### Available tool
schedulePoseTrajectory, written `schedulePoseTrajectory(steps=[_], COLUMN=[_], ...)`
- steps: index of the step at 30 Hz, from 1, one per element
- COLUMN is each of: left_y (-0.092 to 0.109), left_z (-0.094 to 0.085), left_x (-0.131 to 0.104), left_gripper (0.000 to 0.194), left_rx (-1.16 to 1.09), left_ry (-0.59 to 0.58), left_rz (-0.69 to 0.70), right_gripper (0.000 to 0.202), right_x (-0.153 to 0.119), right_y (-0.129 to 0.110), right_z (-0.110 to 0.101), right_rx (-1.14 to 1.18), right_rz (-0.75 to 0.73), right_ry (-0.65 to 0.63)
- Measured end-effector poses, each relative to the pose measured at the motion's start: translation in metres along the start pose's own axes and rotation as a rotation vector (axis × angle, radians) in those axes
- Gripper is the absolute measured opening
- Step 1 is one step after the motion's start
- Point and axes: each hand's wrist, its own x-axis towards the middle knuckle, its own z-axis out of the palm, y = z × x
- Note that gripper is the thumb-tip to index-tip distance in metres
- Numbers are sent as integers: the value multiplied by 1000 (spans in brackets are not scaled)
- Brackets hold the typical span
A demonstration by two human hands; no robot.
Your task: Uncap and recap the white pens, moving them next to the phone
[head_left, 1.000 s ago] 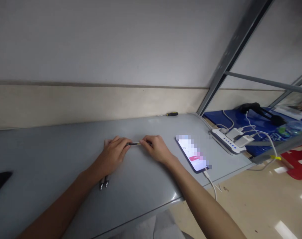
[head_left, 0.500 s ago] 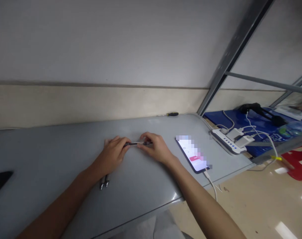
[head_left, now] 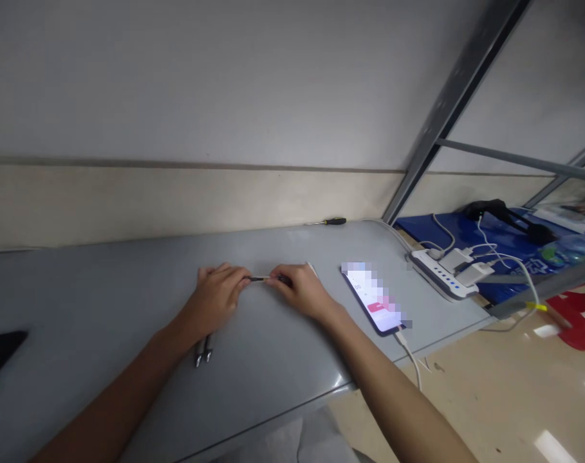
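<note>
Both my hands rest on the grey table (head_left: 103, 302) and pinch a thin dark pen (head_left: 262, 278) between them. My left hand (head_left: 216, 298) holds its left end, my right hand (head_left: 302, 289) holds its right end. A pale tip pokes out behind my right hand. Two more dark pens with metal tips (head_left: 201, 352) lie beside my left wrist.
A lit phone (head_left: 375, 299) on a white cable lies right of my right hand. A white power strip (head_left: 441, 271) with chargers sits at the table's right end. A screwdriver (head_left: 328, 222) lies by the wall. A dark object (head_left: 0, 350) is at the left edge.
My hands have shifted slightly left along the pen and my right hand has closed in over its end; a pale tip now shows behind that hand.
</note>
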Motion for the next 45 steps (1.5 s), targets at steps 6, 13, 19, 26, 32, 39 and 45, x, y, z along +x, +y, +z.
schedulePoseTrajectory(steps=[6, 13, 19, 26, 32, 39, 45], left_y=[9, 14, 13, 12, 10, 8, 7], left_z=[-11, -16, -13, -11, -10, -8, -6], left_x=[1, -3, -1, -2, 0, -1, 1], left_gripper=[28, 30, 17, 20, 23, 25, 27], left_rx=[76, 270, 195, 41, 22, -3, 6], left_ry=[8, 176, 280, 191, 171, 144, 130], left_rz=[51, 207, 262, 181, 114, 78, 69], right_gripper=[34, 32, 29, 21, 54, 63, 50], right_x=[0, 2, 7, 10, 7, 6, 4], right_y=[0, 1, -1, 8, 5, 5, 3], right_z=[-4, -17, -13, -16, -21, -24, -25], right_rx=[180, 642, 936, 1379, 1458, 1538, 1500], right_rz=[71, 201, 390, 495, 503, 468, 437], right_ry=[-186, -310, -31, 238, 171, 162, 121])
